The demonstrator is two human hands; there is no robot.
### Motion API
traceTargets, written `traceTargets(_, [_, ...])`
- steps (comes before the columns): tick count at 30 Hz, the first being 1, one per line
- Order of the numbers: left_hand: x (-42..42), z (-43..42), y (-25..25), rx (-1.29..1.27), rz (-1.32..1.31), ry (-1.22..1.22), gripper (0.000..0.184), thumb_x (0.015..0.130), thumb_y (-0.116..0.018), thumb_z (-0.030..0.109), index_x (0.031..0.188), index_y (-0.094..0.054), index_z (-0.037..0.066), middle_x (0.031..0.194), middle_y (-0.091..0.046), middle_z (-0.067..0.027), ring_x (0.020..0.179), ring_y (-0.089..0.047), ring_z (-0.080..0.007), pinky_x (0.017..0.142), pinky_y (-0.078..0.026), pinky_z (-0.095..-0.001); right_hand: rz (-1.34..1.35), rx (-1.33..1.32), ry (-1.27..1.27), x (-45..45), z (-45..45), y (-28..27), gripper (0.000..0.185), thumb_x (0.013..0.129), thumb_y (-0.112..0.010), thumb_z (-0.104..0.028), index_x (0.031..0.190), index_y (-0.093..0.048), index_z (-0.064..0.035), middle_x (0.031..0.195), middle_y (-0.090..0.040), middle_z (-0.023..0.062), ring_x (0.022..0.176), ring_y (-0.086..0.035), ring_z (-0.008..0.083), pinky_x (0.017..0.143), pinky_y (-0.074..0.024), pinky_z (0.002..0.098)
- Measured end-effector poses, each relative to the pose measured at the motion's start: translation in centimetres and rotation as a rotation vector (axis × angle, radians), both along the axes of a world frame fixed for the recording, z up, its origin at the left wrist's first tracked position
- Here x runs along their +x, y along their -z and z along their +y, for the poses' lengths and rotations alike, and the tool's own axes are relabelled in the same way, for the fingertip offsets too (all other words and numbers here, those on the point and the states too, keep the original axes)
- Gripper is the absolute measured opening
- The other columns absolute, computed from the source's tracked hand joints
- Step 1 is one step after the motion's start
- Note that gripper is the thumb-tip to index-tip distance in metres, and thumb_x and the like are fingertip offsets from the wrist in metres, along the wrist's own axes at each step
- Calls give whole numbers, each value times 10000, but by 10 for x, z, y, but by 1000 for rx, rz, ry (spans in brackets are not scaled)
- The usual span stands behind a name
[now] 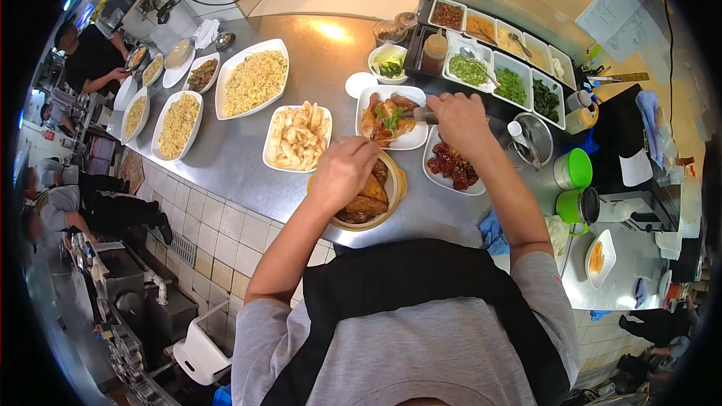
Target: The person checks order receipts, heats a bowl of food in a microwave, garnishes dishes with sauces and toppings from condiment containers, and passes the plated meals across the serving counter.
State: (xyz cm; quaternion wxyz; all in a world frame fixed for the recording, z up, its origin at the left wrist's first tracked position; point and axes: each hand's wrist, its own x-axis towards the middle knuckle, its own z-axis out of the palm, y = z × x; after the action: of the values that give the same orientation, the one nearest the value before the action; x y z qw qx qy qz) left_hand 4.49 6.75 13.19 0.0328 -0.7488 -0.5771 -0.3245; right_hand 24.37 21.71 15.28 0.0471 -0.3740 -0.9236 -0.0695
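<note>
My left hand (346,174) is over the left rim of a round clay pot (394,207), its fingers pinched together; what they hold, if anything, is hidden. Inside the pot lie browned pieces of food (368,201). My right hand (460,119) grips a tool with a short greyish handle (426,115), pointing left over a white square plate (412,140). On that plate are glazed brown meat pieces (376,122) topped with green herbs (389,117). Below my right hand is a white dish with dark red glazed meat (453,165).
Pale fried strips (299,135) fill a dish at left, with fried rice dishes (254,81) beyond. Topping trays (511,84) line the back right, near a metal pot (535,135) and green-lidded containers (574,168). Other people (94,56) stand at far left.
</note>
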Motion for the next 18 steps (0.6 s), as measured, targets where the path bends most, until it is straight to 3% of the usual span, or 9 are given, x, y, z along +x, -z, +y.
traceTargets(2, [-10,-14,0,35,-96,-71,130,768,-655,39,897,-663,27,888,-637,-125,797,-627,-278,697,-510,-375,24,12,-29,-8,-4,2,222,730,-604,-61,945,-578,-107,883,-637,73,845,-625,261,685,-447,437])
traceTargets(5, [-28,-35,8,38,-212,-216,136,779,-661,27,914,-671,25,904,-644,-137,814,-632,-277,719,-513,-363,9,-5,-10,-16,-1,4,220,734,-620,-82,948,-578,-109,870,-641,74,842,-630,260,681,-452,433])
traceTargets(8, [-44,-59,16,19,-340,-373,128,812,-632,21,935,-668,18,913,-646,-138,810,-635,-262,720,-512,-345,30,68,41,-7,9,12,121,820,-544,-113,924,-606,-110,848,-650,70,827,-636,251,676,-440,443])
traceTargets(11, [-60,-80,31,40,-417,-513,122,842,-610,26,951,-664,15,912,-645,-123,771,-622,-227,693,-502,-317,-35,38,91,7,9,7,128,809,-558,-121,926,-610,-106,840,-651,77,805,-640,257,659,-450,438])
traceTargets(14, [-69,-94,44,29,-493,-614,126,867,-596,45,971,-661,16,927,-641,-104,748,-597,-190,669,-488,-295,-59,-44,76,14,-3,0,169,777,-593,-124,943,-618,-105,850,-658,86,824,-648,267,683,-466,451])
traceTargets(18, [-83,-98,88,35,-667,-663,159,888,-585,69,1026,-647,19,962,-628,-80,762,-574,-153,652,-471,-277,40,-382,60,9,-4,4,346,737,-698,-178,1055,-586,-100,952,-656,137,906,-636,310,781,-479,435])
